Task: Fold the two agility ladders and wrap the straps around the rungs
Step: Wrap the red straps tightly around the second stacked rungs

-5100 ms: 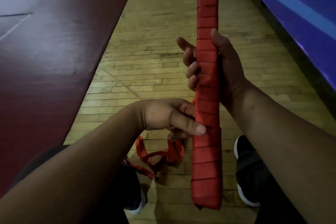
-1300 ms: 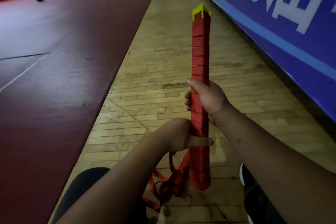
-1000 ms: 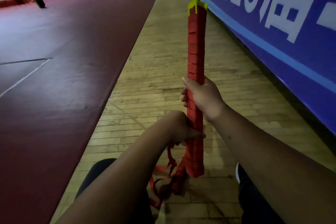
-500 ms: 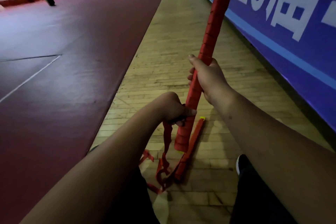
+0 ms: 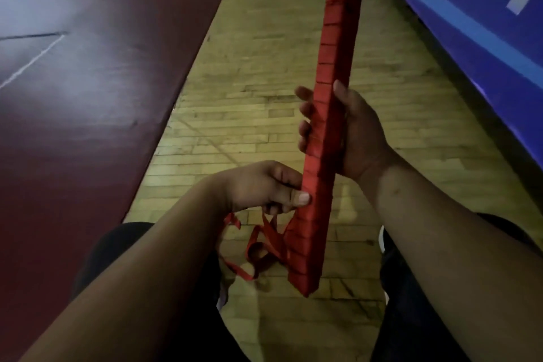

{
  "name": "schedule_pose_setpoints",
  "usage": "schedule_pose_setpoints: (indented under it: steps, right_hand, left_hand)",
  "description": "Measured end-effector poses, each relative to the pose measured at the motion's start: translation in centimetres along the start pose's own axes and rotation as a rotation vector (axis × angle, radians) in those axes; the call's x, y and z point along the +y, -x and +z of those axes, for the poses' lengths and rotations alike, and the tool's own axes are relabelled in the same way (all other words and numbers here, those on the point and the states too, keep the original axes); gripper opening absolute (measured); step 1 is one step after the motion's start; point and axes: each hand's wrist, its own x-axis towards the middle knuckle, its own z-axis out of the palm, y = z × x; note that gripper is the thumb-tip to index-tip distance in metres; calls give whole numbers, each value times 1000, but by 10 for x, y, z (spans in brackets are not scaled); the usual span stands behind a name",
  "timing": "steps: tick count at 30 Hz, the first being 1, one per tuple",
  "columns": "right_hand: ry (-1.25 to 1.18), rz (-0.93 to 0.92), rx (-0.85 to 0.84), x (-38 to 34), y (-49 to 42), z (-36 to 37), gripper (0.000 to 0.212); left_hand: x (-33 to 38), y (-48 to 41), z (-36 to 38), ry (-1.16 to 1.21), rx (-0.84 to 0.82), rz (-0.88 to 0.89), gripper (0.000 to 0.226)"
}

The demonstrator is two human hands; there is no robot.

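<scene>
A folded agility ladder [image 5: 332, 73], its rungs bound in tight turns of red strap, tilts toward 1 o'clock above the wooden floor [image 5: 258, 67]. The right hand [image 5: 358, 132] curls its fingers [image 5: 305, 110] round the middle; the left hand [image 5: 261, 185] pinches it lower down, with the loose strap [image 5: 261, 247] trailing toward 7 o'clock.

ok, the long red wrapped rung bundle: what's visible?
The long red strap-wrapped bundle of ladder rungs is banded by close turns of webbing. It stands tilted, top leaning right, cut off by the frame. The right hand grips its middle; the left hand pinches it lower down. A loose red strap trails from its lower left.
</scene>
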Motion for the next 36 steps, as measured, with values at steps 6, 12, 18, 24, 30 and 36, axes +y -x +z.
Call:
schedule_pose_setpoints:
  steps: [6,12,18,24,30,36]
  right_hand:
    - [-131,111,-218,3,-25,-16,52]
    - [-30,97,-75,1,-39,-20,37]
    - [18,133,-19,6,-40,-14,33]
    - [141,171,18,13,-33,-7,34]
    - [168,146,31,6,-29,-12,35]
    - [293,103,96,4,-30,-18,34]
  left_hand:
    - [-3,-13,-14,54,-84,30,19]
    - [2,-20,-19,4,53,-47,24]
    - [4,-18,-25,69,-26,-138,30]
    - [2,-16,-23,10,-93,-192,26]
    - [-3,-23,-17,97,-27,-139,12]
    - [-1,-29,-19,41,66,-212,24]
